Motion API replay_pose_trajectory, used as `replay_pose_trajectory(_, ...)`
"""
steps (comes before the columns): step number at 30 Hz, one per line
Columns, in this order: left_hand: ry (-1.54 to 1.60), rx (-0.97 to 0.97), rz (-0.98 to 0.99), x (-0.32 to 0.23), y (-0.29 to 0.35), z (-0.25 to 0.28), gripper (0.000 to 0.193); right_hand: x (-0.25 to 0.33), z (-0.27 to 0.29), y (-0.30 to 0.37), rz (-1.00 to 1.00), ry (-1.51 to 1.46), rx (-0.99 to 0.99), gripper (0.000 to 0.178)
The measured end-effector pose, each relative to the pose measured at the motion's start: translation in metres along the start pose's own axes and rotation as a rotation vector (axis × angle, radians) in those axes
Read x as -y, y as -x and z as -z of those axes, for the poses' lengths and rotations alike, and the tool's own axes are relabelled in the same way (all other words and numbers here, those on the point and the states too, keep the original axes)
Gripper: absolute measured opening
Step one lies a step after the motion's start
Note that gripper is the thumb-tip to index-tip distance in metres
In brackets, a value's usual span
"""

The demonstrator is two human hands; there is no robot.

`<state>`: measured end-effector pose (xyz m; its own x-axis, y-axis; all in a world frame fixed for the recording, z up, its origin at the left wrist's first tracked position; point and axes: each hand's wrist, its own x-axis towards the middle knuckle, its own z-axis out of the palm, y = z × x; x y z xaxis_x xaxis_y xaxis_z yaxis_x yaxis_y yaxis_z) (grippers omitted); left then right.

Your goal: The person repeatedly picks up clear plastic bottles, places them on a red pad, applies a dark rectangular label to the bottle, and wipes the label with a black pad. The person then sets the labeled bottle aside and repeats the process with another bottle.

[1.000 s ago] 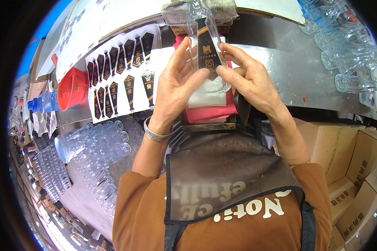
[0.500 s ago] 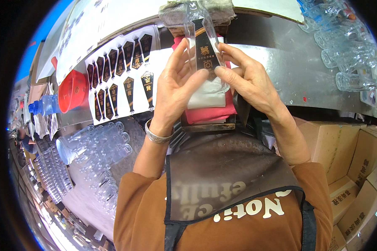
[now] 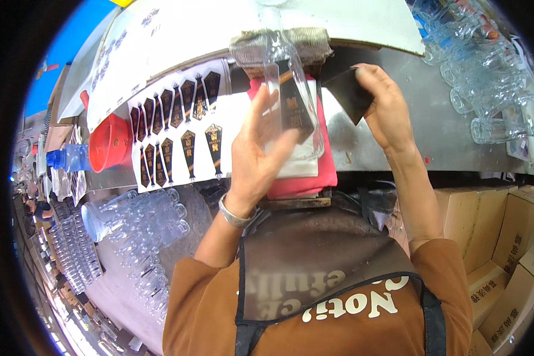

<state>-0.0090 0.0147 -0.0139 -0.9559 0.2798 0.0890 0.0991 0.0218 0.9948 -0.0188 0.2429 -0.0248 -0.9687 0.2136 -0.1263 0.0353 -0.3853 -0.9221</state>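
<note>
A clear glass bottle (image 3: 311,127) lies on its side, its neck across a folded grey cloth (image 3: 313,44) and its body over white and red padding (image 3: 326,160). On it sits a black pointed decal (image 3: 293,98) with gold marks. My left hand (image 3: 258,151) grips the bottle's left side, the thumb crossing its front and smeared by motion. To the right of the bottle, my right hand (image 3: 385,104) pinches a dark, thin flat scraper (image 3: 351,95) by its edge, apart from the glass.
A sheet of black decals (image 3: 178,124) lies left of the bottle, beside a red plastic container (image 3: 110,142). Clear glass bottles crowd the far right (image 3: 486,95) and the lower left (image 3: 142,237). Cardboard boxes (image 3: 474,225) stand at right. A white board (image 3: 190,26) spans the back.
My right hand has left the bottle and moved right, now holding the dark scraper. My left hand stays at the bottle, its thumb moving. The whole view has shifted slightly.
</note>
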Motion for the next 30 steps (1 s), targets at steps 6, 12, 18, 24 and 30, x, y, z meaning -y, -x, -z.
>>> replay_pose_trajectory(6,0.002,-0.024,0.005,0.003,0.002,-0.003,0.079,0.056,-0.056,-0.035,0.733,0.911,0.293,0.025)
replay_pose_trajectory(12,-0.095,-0.021,-0.015,0.004,0.001,-0.001,0.082,0.073,-0.071,-0.063,0.947,1.108,0.447,0.027)
replay_pose_trajectory(18,-0.016,-0.030,0.002,0.001,0.001,-0.004,0.080,0.071,-0.076,-0.062,0.832,1.064,0.455,0.024)
replay_pose_trajectory(24,0.273,-0.096,0.107,0.002,0.001,0.006,0.070,0.061,-0.060,-0.014,1.008,0.960,0.682,0.029)
replay_pose_trajectory(30,0.148,-0.034,0.346,-0.019,-0.055,0.012,0.072,0.064,-0.035,-0.007,0.307,0.624,0.407,0.023)
